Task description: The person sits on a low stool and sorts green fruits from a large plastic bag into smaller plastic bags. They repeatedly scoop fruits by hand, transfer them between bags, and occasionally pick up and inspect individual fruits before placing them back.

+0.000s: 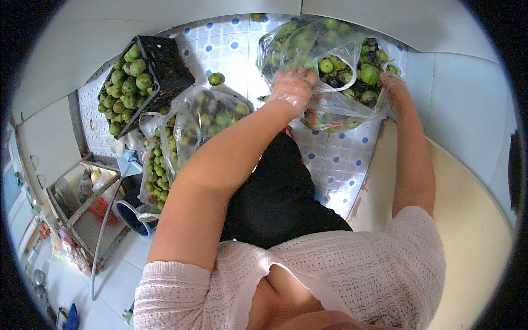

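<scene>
My left hand (293,88), in a thin clear plastic glove, grips the gathered side of a large clear plastic bag (330,41). At the bag's right edge, my right hand (394,86), also gloved, pinches the plastic near its rim. The bag lies on the floor, packed with round green fruits (368,74), many with dark blotches. Between my hands an opening in the plastic shows fruits inside. Some fruits are hidden behind the plastic and my left hand.
A black plastic crate (171,62) of green fruits lies tilted at the left. A loose fruit (215,78) rests on the blue-dotted floor (235,55). Another fruit-filled bag (206,109) sits near my left arm. Beyond are a blue-rimmed bin (134,216), a pole (101,239) and a rack (82,204).
</scene>
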